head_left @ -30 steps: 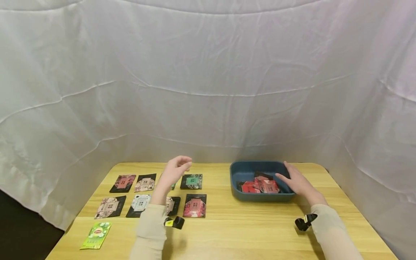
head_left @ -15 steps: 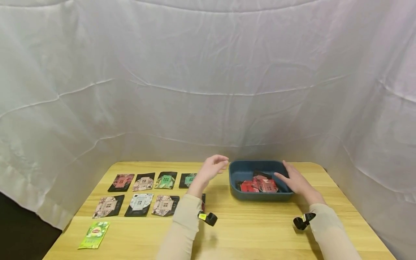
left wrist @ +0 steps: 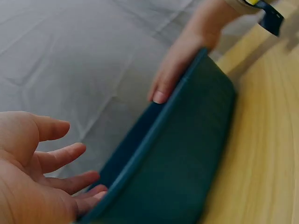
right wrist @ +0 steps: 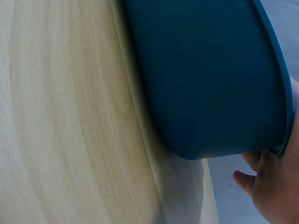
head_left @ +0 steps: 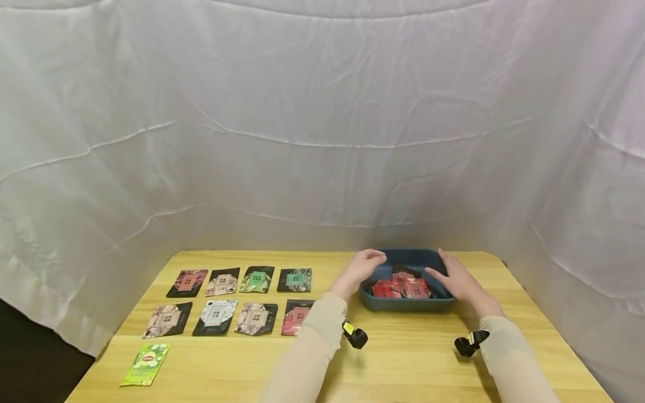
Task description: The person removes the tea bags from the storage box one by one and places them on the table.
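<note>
A dark blue rectangular plastic box stands at the back right of the table, with several red and black sachets lying loosely inside. My right hand holds the box's right end; its thumb reaches over the rim and its fingers lie along the outside. At the left end, my left hand hovers at the rim, palm inward and empty. The left wrist view shows its fingers spread and slightly bent, the lower ones overlapping the rim. Whether they touch it cannot be told.
Flat sachets lie in two rows at the left: the back row includes a green one, the front row a white one. A bright green Lipton tea sachet lies nearer the front. Grey cloth hangs behind the wooden table.
My left hand has moved right, from above the sachet rows to the box's left end, uncovering the sachets behind it. The right hand has stayed on the box.
</note>
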Demonstrator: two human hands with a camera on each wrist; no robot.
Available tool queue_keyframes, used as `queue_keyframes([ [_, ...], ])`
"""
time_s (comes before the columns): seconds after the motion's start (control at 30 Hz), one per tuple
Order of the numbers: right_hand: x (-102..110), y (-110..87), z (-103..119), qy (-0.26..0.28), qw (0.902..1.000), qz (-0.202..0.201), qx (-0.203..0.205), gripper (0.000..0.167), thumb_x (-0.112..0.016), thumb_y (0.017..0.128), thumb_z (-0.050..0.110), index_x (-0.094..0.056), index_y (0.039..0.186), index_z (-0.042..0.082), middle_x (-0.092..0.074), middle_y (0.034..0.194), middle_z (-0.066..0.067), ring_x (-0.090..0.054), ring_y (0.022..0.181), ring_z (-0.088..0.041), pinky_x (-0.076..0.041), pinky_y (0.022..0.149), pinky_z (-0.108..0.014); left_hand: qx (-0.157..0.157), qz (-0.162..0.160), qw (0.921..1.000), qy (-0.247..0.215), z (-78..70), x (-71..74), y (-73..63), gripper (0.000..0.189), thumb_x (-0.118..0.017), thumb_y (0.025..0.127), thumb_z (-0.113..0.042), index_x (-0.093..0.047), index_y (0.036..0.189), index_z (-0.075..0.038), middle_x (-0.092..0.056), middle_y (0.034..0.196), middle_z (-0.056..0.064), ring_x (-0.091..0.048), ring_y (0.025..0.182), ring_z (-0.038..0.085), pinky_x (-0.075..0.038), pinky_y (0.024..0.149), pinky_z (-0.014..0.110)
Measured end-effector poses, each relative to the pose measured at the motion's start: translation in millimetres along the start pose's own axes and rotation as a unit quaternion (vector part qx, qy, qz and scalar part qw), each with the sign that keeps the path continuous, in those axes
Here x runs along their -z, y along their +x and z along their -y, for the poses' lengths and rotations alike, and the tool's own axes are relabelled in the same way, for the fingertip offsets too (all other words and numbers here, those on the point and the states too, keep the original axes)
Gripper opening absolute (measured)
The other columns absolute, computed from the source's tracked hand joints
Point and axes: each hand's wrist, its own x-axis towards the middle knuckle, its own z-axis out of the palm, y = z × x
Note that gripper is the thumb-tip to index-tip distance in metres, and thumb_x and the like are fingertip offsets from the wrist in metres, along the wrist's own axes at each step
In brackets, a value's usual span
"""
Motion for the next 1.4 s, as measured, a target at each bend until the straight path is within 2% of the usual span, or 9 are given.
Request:
queue_keyframes([
  [0.37, -2, -0.6, 3, 0.001, 1.0, -0.005, -0.006, 0.09, -0.045, 0.098, 0.056, -0.008, 0.155, -0.002, -0.014, 0.157, -0.034, -0.014, 0.142, -0.056, -0.015, 0.112, -0.071, 0.104, 0.05, 0.9928, 0.033, 0.4, -31.6, 13.2, 0.042, -0.058, 0.097, -0.034, -0.062, 0.13, -0.007, -0.056, 0.139, 0.009, -0.051, 0.13, 0.028, -0.045, 0.105, 0.049],
  [0.53, -2, 0.2, 4, 0.002, 1.0, -0.005, -0.003, 0.09, -0.045, 0.097, 0.057, -0.009, 0.155, -0.003, -0.014, 0.157, -0.034, -0.015, 0.142, -0.055, -0.015, 0.113, -0.07, 0.132, 0.058, 0.9891, 0.028, 6.8, -34.4, 17.3, 0.041, -0.055, 0.098, -0.036, -0.066, 0.122, -0.005, -0.063, 0.12, 0.011, -0.058, 0.088, 0.021, -0.049, 0.079, 0.036],
  [0.67, -3, 0.7, 4, 0.004, 1.0, -0.007, 0.0, 0.09, -0.046, 0.097, 0.056, -0.01, 0.155, -0.002, -0.014, 0.157, -0.034, -0.015, 0.143, -0.055, -0.015, 0.113, -0.07, 0.133, 0.073, 0.9881, 0.026, 9.8, -32.6, 18.6, 0.041, -0.052, 0.099, -0.036, -0.07, 0.115, -0.003, -0.066, 0.108, 0.012, -0.049, 0.075, 0.018, -0.038, 0.066, 0.029],
  [0.83, -2, 1.1, 5, 0.001, 1.0, -0.007, 0.0, 0.089, -0.046, 0.097, 0.056, -0.009, 0.155, -0.002, -0.014, 0.157, -0.033, -0.015, 0.143, -0.054, -0.016, 0.113, -0.07, 0.132, 0.075, 0.988, 0.03, 11.0, -31.9, 18.3, 0.042, -0.052, 0.099, -0.038, -0.069, 0.119, -0.006, -0.066, 0.117, 0.008, -0.056, 0.089, 0.019, -0.042, 0.073, 0.029],
  [0.9, -2, 1.5, 4, 0.001, 1.0, -0.007, 0.0, 0.09, -0.045, 0.097, 0.057, -0.009, 0.155, -0.002, -0.014, 0.157, -0.033, -0.016, 0.142, -0.054, -0.016, 0.113, -0.07, 0.129, 0.072, 0.9888, 0.024, 11.4, -32.5, 18.8, 0.043, -0.053, 0.098, -0.039, -0.068, 0.119, -0.005, -0.065, 0.106, 0.007, -0.054, 0.084, 0.018, -0.042, 0.072, 0.03],
  [1.0, -3, 1.5, 3, 0.002, 1.0, -0.005, -0.003, 0.091, -0.045, 0.097, 0.058, -0.01, 0.155, -0.002, -0.014, 0.157, -0.033, -0.016, 0.142, -0.055, -0.016, 0.112, -0.07, 0.119, 0.061, 0.9909, 0.008, 10.0, -32.7, 18.6, 0.042, -0.054, 0.098, -0.04, -0.069, 0.115, -0.004, -0.064, 0.109, 0.004, -0.056, 0.089, 0.019, -0.047, 0.08, 0.034],
  [1.07, -3, 1.8, 2, 0.003, 1.0, -0.006, -0.005, 0.09, -0.045, 0.097, 0.057, -0.009, 0.155, -0.003, -0.014, 0.157, -0.034, -0.016, 0.142, -0.055, -0.016, 0.112, -0.07, 0.108, 0.059, 0.9923, -0.011, 8.1, -31.3, 18.4, 0.042, -0.054, 0.098, -0.038, -0.069, 0.112, -0.002, -0.064, 0.111, 0.005, -0.059, 0.096, 0.02, -0.05, 0.087, 0.038],
  [1.17, -3, 1.8, 2, 0.002, 1.0, -0.008, -0.003, 0.09, -0.046, 0.097, 0.056, -0.009, 0.155, -0.003, -0.014, 0.157, -0.034, -0.016, 0.142, -0.055, -0.016, 0.113, -0.07, 0.093, 0.053, 0.9924, -0.06, 3.9, -27.1, 16.2, 0.041, -0.055, 0.098, -0.034, -0.067, 0.116, 0.001, -0.059, 0.133, 0.009, -0.057, 0.12, 0.026, -0.048, 0.102, 0.046],
  [1.4, -1, 0.5, 3, 0.003, 1.0, -0.006, 0.0, 0.091, -0.045, 0.097, 0.058, -0.008, 0.155, -0.002, -0.014, 0.157, -0.034, -0.015, 0.142, -0.055, -0.015, 0.113, -0.069, 0.071, 0.024, 0.986, -0.149, 1.4, -12.8, 11.0, 0.043, -0.054, 0.098, -0.026, -0.057, 0.128, 0.005, -0.054, 0.136, 0.017, -0.052, 0.128, 0.033, -0.049, 0.103, 0.047],
])
